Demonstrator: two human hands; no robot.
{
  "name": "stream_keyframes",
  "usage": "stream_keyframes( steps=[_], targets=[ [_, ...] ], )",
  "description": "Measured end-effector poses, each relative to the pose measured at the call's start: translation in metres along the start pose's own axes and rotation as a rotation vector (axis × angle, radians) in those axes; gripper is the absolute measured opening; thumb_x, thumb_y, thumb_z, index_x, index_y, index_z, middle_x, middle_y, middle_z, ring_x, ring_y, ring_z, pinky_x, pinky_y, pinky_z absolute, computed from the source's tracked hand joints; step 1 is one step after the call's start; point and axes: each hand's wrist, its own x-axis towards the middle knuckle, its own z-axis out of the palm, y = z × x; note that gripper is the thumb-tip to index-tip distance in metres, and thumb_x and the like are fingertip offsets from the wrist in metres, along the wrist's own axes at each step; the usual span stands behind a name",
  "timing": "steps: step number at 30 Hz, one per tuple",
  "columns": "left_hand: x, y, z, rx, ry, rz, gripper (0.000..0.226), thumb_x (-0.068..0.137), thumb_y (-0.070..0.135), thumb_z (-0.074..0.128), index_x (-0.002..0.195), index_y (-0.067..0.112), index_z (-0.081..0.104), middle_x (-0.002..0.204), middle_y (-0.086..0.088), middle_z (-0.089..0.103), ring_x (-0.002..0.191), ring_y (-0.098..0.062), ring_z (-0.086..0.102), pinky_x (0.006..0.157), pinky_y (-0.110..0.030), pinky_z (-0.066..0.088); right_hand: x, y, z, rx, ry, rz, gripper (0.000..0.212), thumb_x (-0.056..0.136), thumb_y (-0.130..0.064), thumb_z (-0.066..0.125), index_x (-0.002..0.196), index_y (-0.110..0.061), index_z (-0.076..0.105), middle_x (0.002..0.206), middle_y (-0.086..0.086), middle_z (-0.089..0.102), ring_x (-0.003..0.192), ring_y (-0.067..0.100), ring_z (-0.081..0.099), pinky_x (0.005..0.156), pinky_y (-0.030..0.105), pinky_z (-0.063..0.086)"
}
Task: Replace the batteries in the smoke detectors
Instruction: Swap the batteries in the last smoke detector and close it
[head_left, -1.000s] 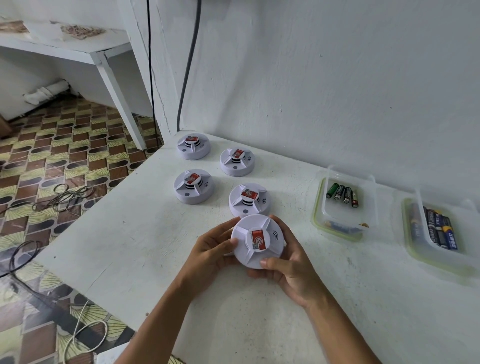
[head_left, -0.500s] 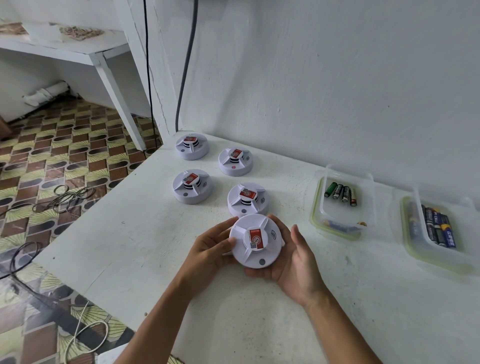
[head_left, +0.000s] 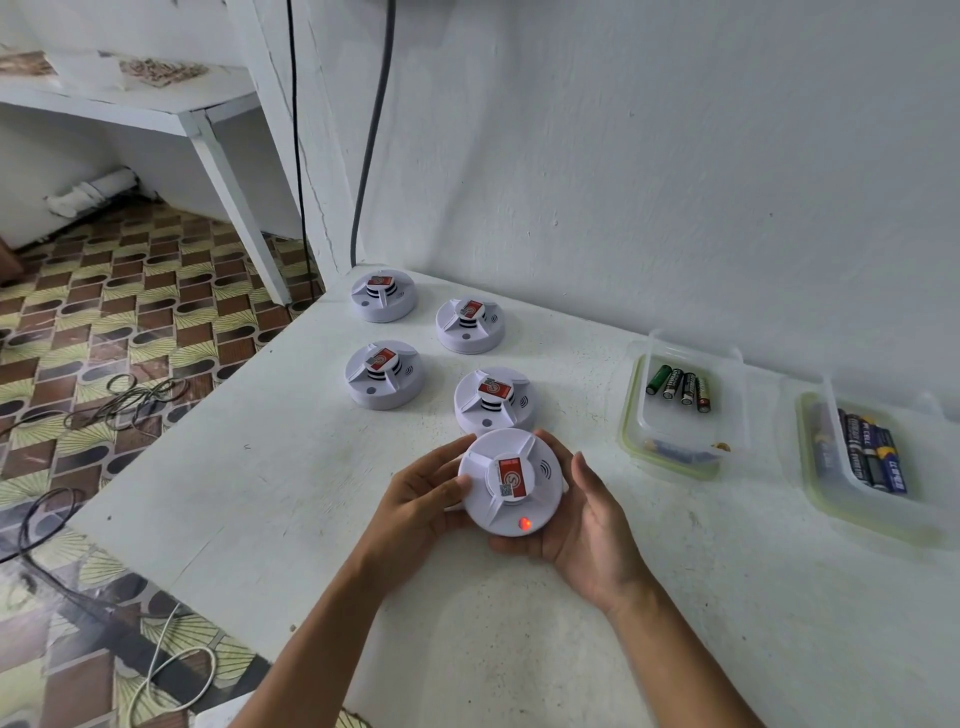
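I hold a round white smoke detector (head_left: 511, 483) with a red label, just above the white table (head_left: 291, 467). A red light glows on its near rim. My left hand (head_left: 423, 499) grips its left edge with thumb on top. My right hand (head_left: 587, 525) cradles it from below and the right, fingers curled under it. Several more identical detectors (head_left: 384, 374) stand in two rows behind it. Loose batteries (head_left: 678, 387) lie in a clear tub (head_left: 631, 415), and dark blue batteries (head_left: 867, 452) fill a second tub (head_left: 810, 483) at the far right.
The table meets a white wall at the back, where two cables (head_left: 374, 130) hang down. To the left the table edge drops to a patterned tile floor with loose wires (head_left: 130, 395). Another white table (head_left: 208, 130) stands at the far left.
The detector has turned in my hands, and a red light now glows on its near rim. My right thumb has come off the front edge and the hand cups it from the side.
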Motion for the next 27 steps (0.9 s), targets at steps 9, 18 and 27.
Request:
stream_keyframes(
  steps=[9,18,27],
  targets=[
    [-0.0007,-0.0002,0.0005,0.012,-0.009,0.010,0.066,0.078,0.031,0.078,0.135,0.012,0.054,0.131,-0.018,0.060,0.119,-0.040,0.057,0.089,-0.049,0.054,-0.0014,0.0002,0.0013,-0.020,-0.020,-0.044,0.071,0.068,-0.060,0.075,0.130,-0.030,0.058,0.131,0.014,0.060,0.110,0.036,0.062,0.074,0.049,0.057],
    [-0.0011,-0.0003,0.0013,0.000,-0.006,0.017,0.069,0.075,0.034,0.080,0.135,0.011,0.054,0.131,-0.019,0.060,0.119,-0.039,0.057,0.086,-0.046,0.055,-0.0034,-0.0006,0.0042,-0.042,-0.044,-0.083,0.061,0.072,-0.058,0.073,0.126,-0.032,0.061,0.130,0.013,0.061,0.109,0.032,0.064,0.075,0.048,0.058],
    [-0.0012,-0.0001,0.0007,0.004,-0.006,0.010,0.073,0.073,0.035,0.081,0.136,0.010,0.053,0.131,-0.019,0.060,0.119,-0.040,0.057,0.090,-0.050,0.054,-0.0053,-0.0015,0.0068,-0.067,-0.045,-0.107,0.062,0.068,-0.057,0.076,0.123,-0.032,0.063,0.127,0.012,0.063,0.108,0.030,0.064,0.076,0.047,0.058]
  ],
)
